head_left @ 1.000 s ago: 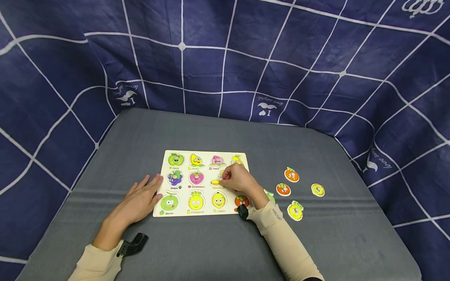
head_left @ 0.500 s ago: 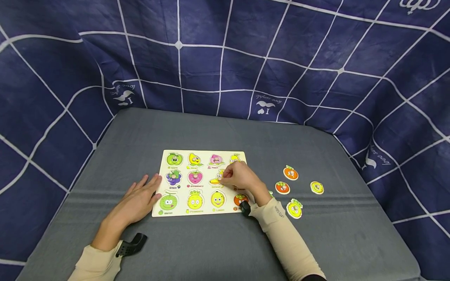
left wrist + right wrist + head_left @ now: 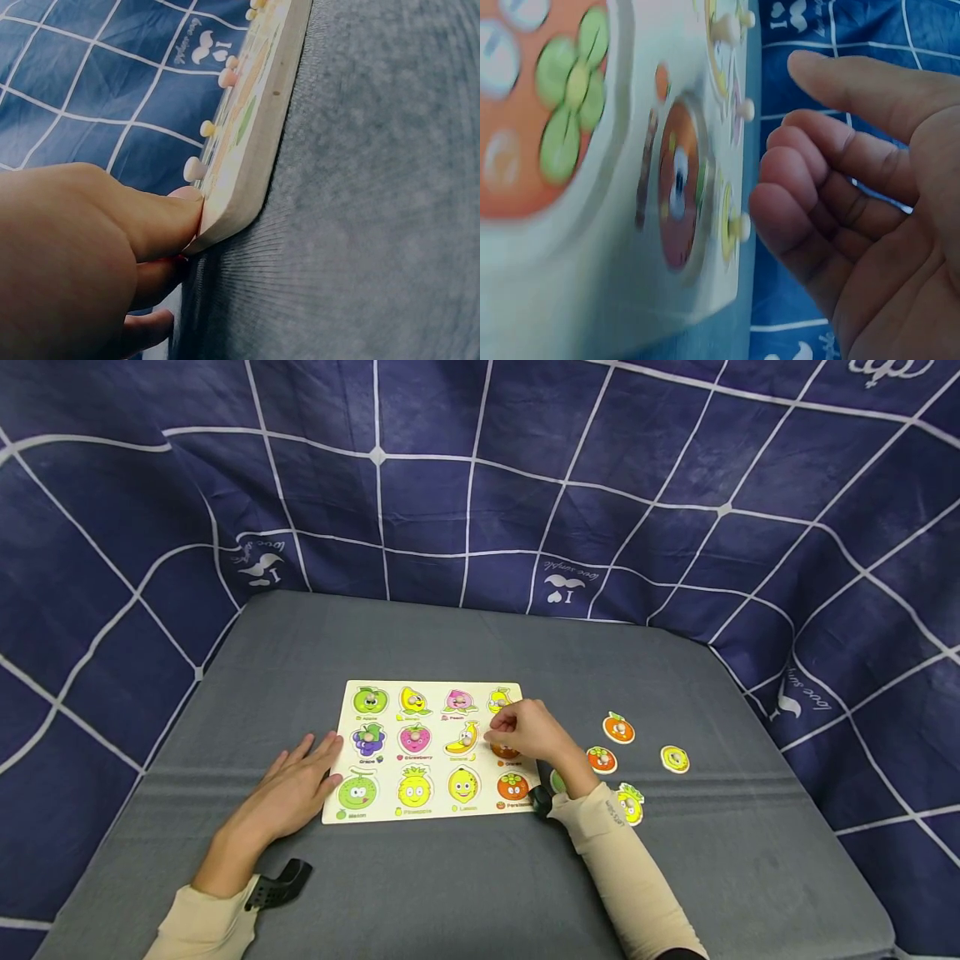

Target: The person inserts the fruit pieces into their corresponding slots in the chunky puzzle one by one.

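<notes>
A cream fruit puzzle board (image 3: 438, 770) lies on the grey table. My left hand (image 3: 294, 785) rests at its left edge with fingers extended; in the left wrist view, the thumb (image 3: 169, 221) touches the board's corner. A yellow banana piece (image 3: 461, 741) with a knob sits in the middle row. Just right of it, my right hand (image 3: 534, 731) hovers over the board, partly covering an orange picture (image 3: 506, 751). In the right wrist view, the right hand (image 3: 885, 195) has loosely bent fingers, thumb apart, nothing between them. Knobbed apple (image 3: 371, 700) and grape (image 3: 369, 740) pieces sit in the board.
Loose knobbed pieces lie right of the board: an orange (image 3: 618, 727), a red-orange fruit (image 3: 602, 760), a round yellow one (image 3: 675, 759) and a pineapple-like one (image 3: 630, 806) partly behind the sleeve. A green piece (image 3: 557, 781) shows beside the right wrist. A blue checked curtain (image 3: 435, 493) surrounds the table.
My right hand has let go of the banana piece and shifted right, uncovering the banana and the persimmon picture. The left hand stays at the board's edge.
</notes>
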`<state>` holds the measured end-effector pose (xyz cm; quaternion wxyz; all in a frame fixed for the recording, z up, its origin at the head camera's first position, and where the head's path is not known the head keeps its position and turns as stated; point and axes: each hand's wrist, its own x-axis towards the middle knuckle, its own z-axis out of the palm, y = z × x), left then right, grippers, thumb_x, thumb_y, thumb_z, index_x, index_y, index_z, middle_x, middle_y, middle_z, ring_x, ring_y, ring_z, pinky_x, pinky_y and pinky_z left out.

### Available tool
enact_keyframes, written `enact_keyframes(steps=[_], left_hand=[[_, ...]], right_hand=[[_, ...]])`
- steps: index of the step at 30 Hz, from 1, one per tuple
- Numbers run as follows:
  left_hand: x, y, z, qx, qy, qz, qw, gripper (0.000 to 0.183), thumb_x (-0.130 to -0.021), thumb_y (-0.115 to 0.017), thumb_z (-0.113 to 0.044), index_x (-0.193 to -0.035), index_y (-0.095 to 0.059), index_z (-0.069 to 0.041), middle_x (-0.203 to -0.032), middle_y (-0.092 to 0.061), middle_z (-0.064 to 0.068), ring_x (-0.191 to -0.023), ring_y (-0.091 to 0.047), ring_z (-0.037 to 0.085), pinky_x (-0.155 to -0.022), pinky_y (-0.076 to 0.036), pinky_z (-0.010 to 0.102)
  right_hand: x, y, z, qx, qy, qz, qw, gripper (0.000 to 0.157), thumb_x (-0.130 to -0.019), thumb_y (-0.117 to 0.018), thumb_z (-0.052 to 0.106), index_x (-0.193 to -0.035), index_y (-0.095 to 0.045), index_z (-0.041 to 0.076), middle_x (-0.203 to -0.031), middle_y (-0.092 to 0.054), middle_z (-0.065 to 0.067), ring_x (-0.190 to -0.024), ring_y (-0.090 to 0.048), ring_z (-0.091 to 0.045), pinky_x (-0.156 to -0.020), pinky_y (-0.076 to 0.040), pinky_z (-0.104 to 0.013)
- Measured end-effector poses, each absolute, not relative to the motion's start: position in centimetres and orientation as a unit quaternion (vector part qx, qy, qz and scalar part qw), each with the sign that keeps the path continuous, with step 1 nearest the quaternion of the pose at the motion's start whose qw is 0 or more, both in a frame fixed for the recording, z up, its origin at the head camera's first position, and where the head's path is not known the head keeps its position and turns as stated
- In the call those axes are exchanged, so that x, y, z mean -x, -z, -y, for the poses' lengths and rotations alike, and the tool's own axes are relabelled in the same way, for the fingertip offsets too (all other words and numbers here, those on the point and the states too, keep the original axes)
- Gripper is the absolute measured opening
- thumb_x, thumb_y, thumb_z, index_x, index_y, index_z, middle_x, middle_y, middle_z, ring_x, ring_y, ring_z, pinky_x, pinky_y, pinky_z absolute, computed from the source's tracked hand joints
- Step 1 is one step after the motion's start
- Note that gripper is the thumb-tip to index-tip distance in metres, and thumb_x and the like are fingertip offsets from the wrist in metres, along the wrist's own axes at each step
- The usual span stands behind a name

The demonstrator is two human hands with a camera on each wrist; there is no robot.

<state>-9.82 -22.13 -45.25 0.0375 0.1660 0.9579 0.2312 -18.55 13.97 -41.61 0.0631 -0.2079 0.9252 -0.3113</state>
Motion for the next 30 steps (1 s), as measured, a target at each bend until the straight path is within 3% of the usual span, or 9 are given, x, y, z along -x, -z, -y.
enact_keyframes(steps=[22,30], left_hand=[[9.8,45.3,22.1,-0.168,-0.236,-0.956,0.035,0.056,-0.099,-0.058,-0.015,-0.146,-0.039,0.009,-0.152,-0.035,0.027,-0.140,-0.023,0.054,-0.106,-0.017,0.072],[9.8,45.4,22.2,-0.172,-0.237,-0.956,0.028,0.056,-0.099,-0.058,-0.015,-0.146,-0.040,0.009,-0.152,-0.035,0.027,-0.139,-0.024,0.054,-0.105,-0.018,0.072]], right_hand=[[17.9,41.3,-23.5,0.155,0.310,-0.936,-0.054,0.010,-0.081,-0.082,0.014,-0.082,-0.076,0.006,-0.069,-0.067,0.004,-0.059,-0.057,-0.008,-0.054,-0.046,-0.021],[17.7,41.3,-27.0,0.127,0.310,-0.940,-0.070,0.012,-0.081,-0.082,0.014,-0.083,-0.076,0.004,-0.070,-0.069,0.001,-0.060,-0.060,-0.008,-0.055,-0.047,-0.021]])
